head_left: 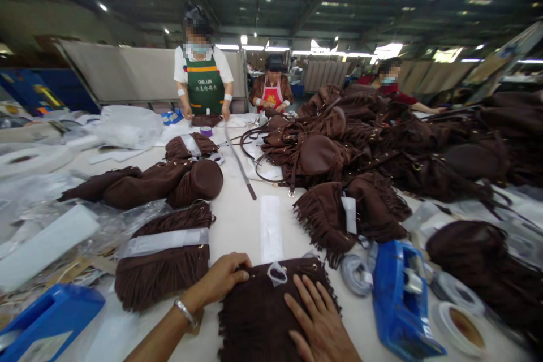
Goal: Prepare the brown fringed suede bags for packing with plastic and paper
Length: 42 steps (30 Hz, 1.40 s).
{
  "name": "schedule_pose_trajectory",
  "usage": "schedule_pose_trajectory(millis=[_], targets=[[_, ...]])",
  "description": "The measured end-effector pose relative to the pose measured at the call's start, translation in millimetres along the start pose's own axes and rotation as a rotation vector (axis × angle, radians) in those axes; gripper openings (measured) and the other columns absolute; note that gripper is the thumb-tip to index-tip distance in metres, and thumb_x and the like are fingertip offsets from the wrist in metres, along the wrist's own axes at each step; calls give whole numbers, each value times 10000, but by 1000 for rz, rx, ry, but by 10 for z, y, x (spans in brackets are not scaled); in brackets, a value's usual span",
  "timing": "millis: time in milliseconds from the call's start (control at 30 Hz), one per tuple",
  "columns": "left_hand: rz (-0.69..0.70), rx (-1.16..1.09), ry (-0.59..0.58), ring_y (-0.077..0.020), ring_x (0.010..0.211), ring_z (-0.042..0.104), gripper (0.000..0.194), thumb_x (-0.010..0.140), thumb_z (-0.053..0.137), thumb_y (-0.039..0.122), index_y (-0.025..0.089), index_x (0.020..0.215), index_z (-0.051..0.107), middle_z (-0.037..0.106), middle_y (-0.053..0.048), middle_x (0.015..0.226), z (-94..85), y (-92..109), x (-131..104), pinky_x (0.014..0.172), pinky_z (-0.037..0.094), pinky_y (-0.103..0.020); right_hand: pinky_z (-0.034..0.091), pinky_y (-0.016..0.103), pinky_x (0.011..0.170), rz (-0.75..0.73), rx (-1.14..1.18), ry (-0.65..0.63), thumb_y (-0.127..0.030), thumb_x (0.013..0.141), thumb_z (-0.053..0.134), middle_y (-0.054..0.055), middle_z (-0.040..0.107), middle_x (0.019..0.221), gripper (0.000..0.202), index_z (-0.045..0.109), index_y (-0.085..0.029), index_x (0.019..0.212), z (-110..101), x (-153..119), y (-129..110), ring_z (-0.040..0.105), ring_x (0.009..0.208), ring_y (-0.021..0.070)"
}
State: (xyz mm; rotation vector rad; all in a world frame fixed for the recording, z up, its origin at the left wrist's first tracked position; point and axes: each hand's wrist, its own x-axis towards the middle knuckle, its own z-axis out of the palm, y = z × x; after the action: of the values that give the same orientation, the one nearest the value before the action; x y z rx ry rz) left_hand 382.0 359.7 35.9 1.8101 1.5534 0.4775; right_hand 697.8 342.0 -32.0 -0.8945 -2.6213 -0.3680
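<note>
A dark brown fringed bag (254,317) lies flat on the table right in front of me. My left hand (220,278) is closed at its upper left corner, thumb on top and the fingertips partly hidden. With fingers spread, my right hand (316,317) rests flat on the bag's right side. Between the hands, a small whitish loop (277,275) sits near the bag's top edge. Just beyond the bag, a strip of white wrapping (271,226) lies on the table. To the left is another fringed bag (163,277) with a pale band around it.
Blue tape dispensers stand at right (399,300) and at left (53,319). Tape rolls (460,328) lie at the right. A large heap of brown bags (360,136) fills the right back. Plastic wrapping (123,127) covers the left. Co-workers (206,79) work across the table.
</note>
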Motion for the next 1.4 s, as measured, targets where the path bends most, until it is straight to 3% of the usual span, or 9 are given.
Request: schedule_pose_trajectory(millis=[200,467,600,767,933,1033,1133,1267,1400], targets=[[-13,-34,-30,-190,944,583,221,862,493,291,211,964,672,630,-10,934,100,-120,75,887,441,-321,229,592,1167,107,227,-236,-392,931,556,94,115,1653,626,364,-300,1520,-237,37,-64,184,1500,350],[44,154,0,-189,948,633,244,943,589,387,152,978,645,662,-36,987,95,38,58,880,520,-413,209,567,1182,107,241,-190,-392,951,539,83,111,1655,578,398,-301,1504,-243,16,-78,194,1498,342],[7,335,118,-188,973,649,240,958,577,354,174,1103,643,675,-45,1062,153,183,-19,898,539,-419,235,571,1165,78,183,-108,-367,946,546,91,150,1649,575,409,-292,1499,-153,-14,-82,229,1486,351],[-103,562,403,-294,1282,522,410,977,394,160,145,1368,514,583,-170,1340,612,496,-281,1106,398,-551,254,559,1169,81,142,-36,-319,922,555,68,209,1637,561,451,-316,1473,-55,-47,-105,264,1478,335],[-76,602,407,-314,1508,202,598,981,395,343,83,1515,329,293,-170,1604,1111,594,-515,1240,217,-532,203,561,1189,100,199,-96,-342,935,544,60,181,1645,552,445,-300,1477,-183,20,-97,230,1488,339],[-4,674,463,-314,1529,62,717,983,406,407,47,1555,165,146,-175,1642,1149,508,-533,1243,136,-563,161,568,1194,105,263,-136,-402,943,548,73,147,1652,573,429,-275,1488,-304,133,-55,199,1494,344],[56,714,521,-315,1528,57,761,983,403,431,49,1562,92,116,-183,1642,1178,374,-517,1236,137,-565,148,560,1197,115,272,-147,-438,955,528,79,149,1652,567,426,-278,1490,-338,136,-52,173,1501,330],[103,725,549,-324,1522,106,765,973,421,417,50,1563,100,167,-198,1629,1319,297,-507,1223,171,-571,177,552,1190,115,230,-154,-452,962,517,77,182,1646,561,419,-292,1491,-245,-15,-105,192,1497,319],[82,714,570,-342,1518,121,706,974,416,396,37,1545,206,181,-215,1620,1422,438,-557,1213,176,-592,189,549,1186,123,204,-155,-464,984,475,76,192,1644,537,415,-298,1491,-200,-59,-133,205,1495,314]])
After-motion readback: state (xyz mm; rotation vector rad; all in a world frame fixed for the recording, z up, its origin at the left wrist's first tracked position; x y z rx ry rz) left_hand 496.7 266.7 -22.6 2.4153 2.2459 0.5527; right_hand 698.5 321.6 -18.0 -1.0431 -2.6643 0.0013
